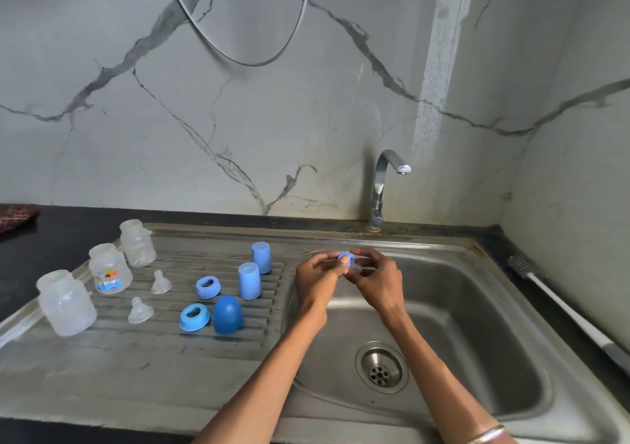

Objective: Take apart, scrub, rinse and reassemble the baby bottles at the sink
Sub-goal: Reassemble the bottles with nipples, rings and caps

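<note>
Over the sink basin [460,324] my left hand [315,281] and my right hand [376,280] meet. Together they pinch a blue collar ring [346,258] with a clear teat [358,268] in it. On the draining board [136,358] stand three clear bottle bodies [66,302] [109,268] [137,242]. Two loose clear teats [161,282] [139,310] sit beside them. Further right are two blue rings [208,286] [194,317], a dark blue dome cap [227,314] and two light blue caps [249,280] [261,257].
The tap [383,188] stands behind the basin with no water running. The drain [381,367] sits in the basin floor. A long white-handled bottle brush [562,304] lies on the dark counter at the right. A patterned cloth [15,215] lies at the far left.
</note>
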A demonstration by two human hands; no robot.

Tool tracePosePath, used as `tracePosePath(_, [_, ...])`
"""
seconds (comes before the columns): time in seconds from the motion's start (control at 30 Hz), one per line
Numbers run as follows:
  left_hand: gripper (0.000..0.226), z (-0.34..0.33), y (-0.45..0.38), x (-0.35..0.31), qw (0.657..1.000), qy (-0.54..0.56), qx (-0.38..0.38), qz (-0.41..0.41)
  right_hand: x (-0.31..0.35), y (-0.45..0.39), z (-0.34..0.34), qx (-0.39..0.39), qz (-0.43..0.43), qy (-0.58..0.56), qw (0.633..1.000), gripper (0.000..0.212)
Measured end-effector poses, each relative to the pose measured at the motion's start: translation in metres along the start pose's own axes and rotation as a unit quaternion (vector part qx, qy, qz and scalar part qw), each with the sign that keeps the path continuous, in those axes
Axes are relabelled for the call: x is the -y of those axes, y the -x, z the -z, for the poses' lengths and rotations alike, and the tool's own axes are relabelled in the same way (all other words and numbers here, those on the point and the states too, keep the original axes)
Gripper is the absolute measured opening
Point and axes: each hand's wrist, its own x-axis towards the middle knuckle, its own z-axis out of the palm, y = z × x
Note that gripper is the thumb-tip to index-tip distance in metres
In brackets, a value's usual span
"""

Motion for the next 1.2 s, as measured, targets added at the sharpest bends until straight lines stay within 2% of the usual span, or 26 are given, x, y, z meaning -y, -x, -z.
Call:
tracePosePath(0.13, [0.023, 0.002, 0.000, -0.001, 1.000, -0.006, 0.000, -0.003, -0.003, 0.000, -0.003, -0.011, 0.019, 0.001, 1.000, 0.028])
tracePosePath(0.27, [0.020, 0.003, 0.000, -0.005, 1.000, 0.007, -0.006, -0.005, 0.001, -0.001, 0.001, -0.010, 0.021, -0.010, 1.000, 0.023])
tracePosePath(0.43, [0.017, 0.004, -0.005, 0.003, 0.992, -0.088, 0.008, -0.093, 0.000, -0.002, 0.003, -0.044, 0.004, 0.013, 0.999, 0.012])
tracePosePath(0.53, [0.027, 0.001, -0.004, 0.005, 0.978, -0.143, 0.012, -0.150, 0.000, -0.002, 0.003, -0.059, 0.001, 0.028, 0.998, 0.008])
tracePosePath(0.67, [0.041, -0.002, -0.001, 0.007, 0.975, -0.139, 0.045, -0.165, -0.003, -0.005, 0.004, -0.062, -0.010, 0.045, 0.997, 0.003])
tracePosePath(0.77, [0.030, -0.001, 0.000, 0.007, 0.977, -0.143, 0.053, -0.150, -0.002, -0.006, 0.005, -0.047, -0.011, 0.055, 0.997, 0.005])
tracePosePath(0.87, [0.019, 0.001, -0.002, 0.008, 0.964, -0.189, 0.049, -0.181, -0.003, -0.007, 0.004, -0.033, -0.009, 0.040, 0.999, 0.009])
tracePosePath(1.07, [0.018, 0.005, -0.009, 0.011, 0.931, -0.289, 0.036, -0.221, -0.002, -0.006, 0.002, -0.020, -0.008, 0.017, 1.000, 0.025])
tracePosePath(1.2, [0.012, 0.005, -0.007, 0.008, 0.940, -0.265, 0.073, -0.200, -0.007, -0.007, 0.008, 0.010, -0.024, -0.020, 0.999, 0.024])
